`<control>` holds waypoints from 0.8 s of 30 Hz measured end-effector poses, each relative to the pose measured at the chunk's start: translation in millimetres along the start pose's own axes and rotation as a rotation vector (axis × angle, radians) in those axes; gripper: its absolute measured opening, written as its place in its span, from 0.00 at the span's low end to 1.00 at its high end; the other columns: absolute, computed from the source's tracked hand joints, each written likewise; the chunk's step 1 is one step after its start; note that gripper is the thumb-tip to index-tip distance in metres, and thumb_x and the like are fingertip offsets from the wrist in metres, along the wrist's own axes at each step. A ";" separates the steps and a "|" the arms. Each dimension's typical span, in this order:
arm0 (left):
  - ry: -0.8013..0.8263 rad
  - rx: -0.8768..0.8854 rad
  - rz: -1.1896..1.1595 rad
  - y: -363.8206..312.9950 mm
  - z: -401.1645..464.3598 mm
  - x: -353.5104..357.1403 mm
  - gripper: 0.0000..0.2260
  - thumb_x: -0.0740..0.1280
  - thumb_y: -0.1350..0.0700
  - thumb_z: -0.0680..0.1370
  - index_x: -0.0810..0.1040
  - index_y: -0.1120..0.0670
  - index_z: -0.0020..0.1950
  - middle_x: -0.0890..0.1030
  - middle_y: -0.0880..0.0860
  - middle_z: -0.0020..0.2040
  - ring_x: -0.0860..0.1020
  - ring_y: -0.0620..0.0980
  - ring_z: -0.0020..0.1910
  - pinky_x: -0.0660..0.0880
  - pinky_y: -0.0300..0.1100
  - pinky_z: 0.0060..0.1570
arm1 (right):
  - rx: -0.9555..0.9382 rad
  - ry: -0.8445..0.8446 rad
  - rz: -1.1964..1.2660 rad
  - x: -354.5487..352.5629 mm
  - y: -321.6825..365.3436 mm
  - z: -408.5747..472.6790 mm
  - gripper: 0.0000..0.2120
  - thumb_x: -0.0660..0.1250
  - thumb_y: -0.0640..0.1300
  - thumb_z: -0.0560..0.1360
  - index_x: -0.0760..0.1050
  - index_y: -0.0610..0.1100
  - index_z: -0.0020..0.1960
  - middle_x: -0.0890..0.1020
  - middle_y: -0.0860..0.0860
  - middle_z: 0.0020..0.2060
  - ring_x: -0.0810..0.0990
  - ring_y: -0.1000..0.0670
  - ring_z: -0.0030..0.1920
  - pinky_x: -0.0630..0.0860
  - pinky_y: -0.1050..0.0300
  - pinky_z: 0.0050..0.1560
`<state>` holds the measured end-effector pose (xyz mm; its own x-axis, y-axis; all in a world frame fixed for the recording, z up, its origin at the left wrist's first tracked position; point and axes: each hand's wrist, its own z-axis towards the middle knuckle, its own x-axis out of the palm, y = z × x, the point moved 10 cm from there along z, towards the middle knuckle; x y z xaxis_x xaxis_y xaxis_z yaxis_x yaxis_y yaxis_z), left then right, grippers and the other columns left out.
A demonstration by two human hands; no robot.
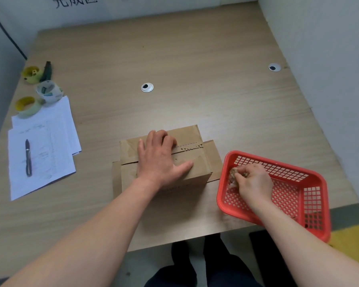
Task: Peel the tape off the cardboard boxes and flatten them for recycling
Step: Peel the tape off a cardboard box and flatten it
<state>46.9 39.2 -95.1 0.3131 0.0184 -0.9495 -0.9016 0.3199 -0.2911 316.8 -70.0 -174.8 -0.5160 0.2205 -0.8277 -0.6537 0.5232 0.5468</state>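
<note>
The left hand [160,160] lies flat, fingers spread, on the cardboard box [199,162] mid-worktop [195,79] — the right hand [251,181] pinches a wad of tape [233,172] inside the red basket [311,204] just beside the box

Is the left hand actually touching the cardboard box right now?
Touching. In the head view the left hand lies palm down on top of the cardboard box, fingers spread and flat against the cardboard, with no gap showing.
</note>
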 end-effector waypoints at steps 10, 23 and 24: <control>0.030 -0.006 -0.009 2.7 -0.8 2.5 0.33 0.59 0.27 0.62 0.72 0.48 0.57 0.67 0.49 0.61 0.65 0.55 0.67 0.56 0.62 0.72 | -0.119 0.177 -0.200 29.1 15.5 9.3 0.10 0.65 0.51 0.80 0.84 0.49 0.51 0.74 0.50 0.51 0.78 0.42 0.51 0.73 0.50 0.51; 0.039 -0.005 0.001 3.9 -1.3 3.1 0.34 0.57 0.26 0.62 0.72 0.47 0.58 0.67 0.48 0.63 0.64 0.54 0.68 0.56 0.61 0.71 | -0.124 0.033 -0.135 -15.2 23.4 1.3 0.22 0.59 0.42 0.80 0.71 0.52 0.73 0.83 0.42 0.58 0.80 0.36 0.55 0.74 0.45 0.53; 0.038 -0.005 0.003 4.2 -1.1 2.7 0.34 0.57 0.26 0.62 0.72 0.47 0.58 0.68 0.48 0.62 0.64 0.54 0.68 0.56 0.61 0.71 | -0.141 -0.004 -0.085 -21.2 27.2 -0.5 0.21 0.60 0.40 0.80 0.73 0.50 0.71 0.82 0.43 0.60 0.80 0.37 0.57 0.75 0.46 0.54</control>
<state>43.6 39.5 -99.0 0.2988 -0.0169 -0.9542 -0.9040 0.3154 -0.2887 309.6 -60.9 -142.3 -0.4537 0.1833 -0.8721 -0.7661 0.4197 0.4867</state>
